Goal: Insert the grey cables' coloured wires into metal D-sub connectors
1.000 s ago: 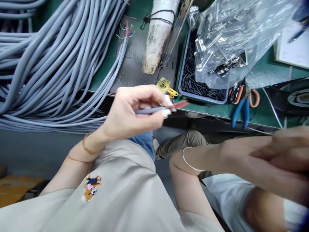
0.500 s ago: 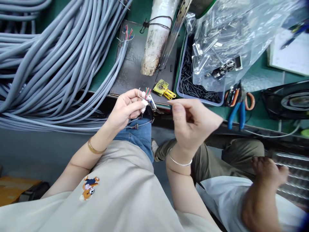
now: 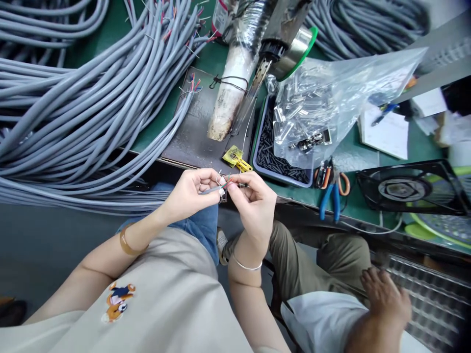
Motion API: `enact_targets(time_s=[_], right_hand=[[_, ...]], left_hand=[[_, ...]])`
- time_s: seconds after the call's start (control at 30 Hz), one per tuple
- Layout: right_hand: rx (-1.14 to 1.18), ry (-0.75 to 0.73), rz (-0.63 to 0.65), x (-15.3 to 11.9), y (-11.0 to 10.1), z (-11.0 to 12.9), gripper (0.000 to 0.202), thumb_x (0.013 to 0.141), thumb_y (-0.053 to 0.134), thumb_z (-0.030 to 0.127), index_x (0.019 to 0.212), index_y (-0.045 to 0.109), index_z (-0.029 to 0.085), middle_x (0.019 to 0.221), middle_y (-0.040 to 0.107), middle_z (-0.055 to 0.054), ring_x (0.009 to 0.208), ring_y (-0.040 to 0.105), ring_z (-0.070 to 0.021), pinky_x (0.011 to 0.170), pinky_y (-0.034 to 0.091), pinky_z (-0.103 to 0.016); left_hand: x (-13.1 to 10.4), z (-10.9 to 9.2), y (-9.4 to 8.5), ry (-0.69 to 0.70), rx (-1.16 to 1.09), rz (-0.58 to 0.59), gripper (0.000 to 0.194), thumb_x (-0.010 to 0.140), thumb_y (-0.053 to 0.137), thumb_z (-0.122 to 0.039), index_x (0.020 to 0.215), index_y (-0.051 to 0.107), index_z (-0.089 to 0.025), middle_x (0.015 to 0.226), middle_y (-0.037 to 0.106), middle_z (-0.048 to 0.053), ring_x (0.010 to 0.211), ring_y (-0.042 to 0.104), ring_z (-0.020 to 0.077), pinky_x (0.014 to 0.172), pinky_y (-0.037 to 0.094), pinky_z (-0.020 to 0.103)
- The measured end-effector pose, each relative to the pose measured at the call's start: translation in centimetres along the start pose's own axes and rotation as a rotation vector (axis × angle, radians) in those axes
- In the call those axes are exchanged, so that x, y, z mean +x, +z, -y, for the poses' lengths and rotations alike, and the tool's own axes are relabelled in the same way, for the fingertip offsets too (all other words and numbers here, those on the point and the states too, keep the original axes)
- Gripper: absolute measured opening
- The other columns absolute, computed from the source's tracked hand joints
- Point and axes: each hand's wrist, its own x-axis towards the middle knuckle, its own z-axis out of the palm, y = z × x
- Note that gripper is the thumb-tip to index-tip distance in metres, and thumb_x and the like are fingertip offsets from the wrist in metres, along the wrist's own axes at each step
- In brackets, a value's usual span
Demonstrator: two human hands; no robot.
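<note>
My left hand is closed in a pinch on the end of a grey cable. Thin red and green wires fan out of the cable's stripped end. From the other side, my right hand pinches these wires between thumb and forefinger. A small metal connector shows partly just below the fingertips of my left hand; most of it is hidden. Beyond the hands, a yellow clip-like piece lies by the bench edge on a dark board.
Grey cables pile up at left. A bin holds short black tubes, partly under a plastic bag of metal connector parts. Blue-handled pliers, a black fan and a solder spool stand right. A co-worker's hand is lower right.
My right hand has come left to meet my left hand and now pinches the wires. The connector sits lower, mostly covered. The view has shifted, showing more of the bench's right side.
</note>
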Motion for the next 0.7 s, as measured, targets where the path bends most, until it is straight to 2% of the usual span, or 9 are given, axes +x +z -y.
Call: enact_targets(time_s=[0.1, 0.2, 0.3, 0.4, 0.47, 0.53, 0.6, 0.7], right_hand=[[0.036, 0.012, -0.009, 0.1, 0.0, -0.3, 0.008, 0.088, 0.069, 0.025, 0.085, 0.074, 0.02, 0.08, 0.067, -0.001, 0.063, 0.058, -0.0107, 0.049, 0.041, -0.022], [0.037, -0.013, -0.097, 0.0, 0.0, -0.3, 0.014, 0.09, 0.066, 0.026, 0.079, 0.071, 0.019, 0.076, 0.067, -0.001, 0.065, 0.06, -0.0113, 0.053, 0.044, -0.022], [0.031, -0.015, -0.169, -0.3, -0.1, -0.2, 0.013, 0.089, 0.068, 0.026, 0.079, 0.07, 0.018, 0.074, 0.065, 0.0, 0.057, 0.052, -0.0084, 0.048, 0.037, -0.021], [0.022, -0.022, -0.121, -0.4, 0.0, 0.0, 0.006, 0.087, 0.071, 0.024, 0.085, 0.073, 0.019, 0.077, 0.065, 0.001, 0.048, 0.04, -0.005, 0.043, 0.029, -0.022], [-0.013, -0.048, -0.101, -0.5, 0.1, 0.3, 0.003, 0.087, 0.072, 0.022, 0.086, 0.073, 0.019, 0.079, 0.067, 0.001, 0.047, 0.039, -0.0046, 0.043, 0.029, -0.023], [-0.078, -0.117, -0.112, -0.6, 0.2, 0.5, 0.003, 0.088, 0.072, 0.019, 0.085, 0.073, 0.02, 0.079, 0.068, 0.001, 0.051, 0.049, -0.0065, 0.045, 0.034, -0.023], [-0.156, -0.254, -0.108, -0.8, 0.4, 0.6, 0.008, 0.088, 0.072, 0.015, 0.087, 0.073, 0.022, 0.08, 0.07, 0.001, 0.061, 0.06, -0.0094, 0.05, 0.043, -0.023], [-0.313, -0.483, -0.028, -1.2, 0.4, 0.4, 0.017, 0.088, 0.072, 0.01, 0.097, 0.073, 0.025, 0.083, 0.073, 0.001, 0.07, 0.067, -0.0101, 0.06, 0.052, -0.022]], left_hand=[[-0.1, 0.1, 0.1, 0.016, 0.03, -0.014, 0.015, 0.061, 0.073, -0.009, 0.074, 0.066, -0.014, 0.065, 0.062, -0.003, 0.054, 0.052, 0.0044, 0.052, 0.044, 0.015], [0.0, 0.1, 0.1, 0.009, 0.023, -0.03, 0.015, 0.061, 0.072, -0.01, 0.075, 0.068, -0.014, 0.068, 0.066, -0.001, 0.057, 0.056, 0.0057, 0.054, 0.046, 0.016], [0.0, 0.2, 0.1, 0.0, 0.026, -0.041, 0.016, 0.061, 0.072, -0.01, 0.076, 0.068, -0.013, 0.069, 0.067, 0.0, 0.056, 0.056, 0.0057, 0.054, 0.047, 0.016], [0.0, 0.2, 0.2, 0.031, 0.044, -0.032, 0.015, 0.062, 0.072, -0.009, 0.076, 0.068, -0.014, 0.066, 0.065, -0.001, 0.056, 0.055, 0.0056, 0.053, 0.046, 0.015], [0.1, 0.3, 0.3, 0.052, 0.064, -0.023, 0.015, 0.063, 0.073, -0.01, 0.076, 0.067, -0.014, 0.064, 0.063, -0.002, 0.056, 0.055, 0.006, 0.053, 0.045, 0.016], [0.2, 0.3, 0.2, 0.05, 0.07, -0.014, 0.015, 0.063, 0.073, -0.01, 0.076, 0.067, -0.015, 0.065, 0.064, -0.001, 0.057, 0.055, 0.0068, 0.054, 0.046, 0.016], [0.3, 0.3, -0.2, 0.022, 0.033, 0.012, 0.016, 0.063, 0.074, -0.011, 0.076, 0.067, -0.014, 0.066, 0.064, -0.001, 0.055, 0.054, 0.0064, 0.051, 0.044, 0.017], [0.6, 0.0, -1.0, -0.055, -0.093, 0.059, 0.015, 0.067, 0.074, -0.018, 0.08, 0.069, -0.013, 0.063, 0.062, -0.001, 0.044, 0.041, 0.0033, 0.041, 0.029, 0.017]])
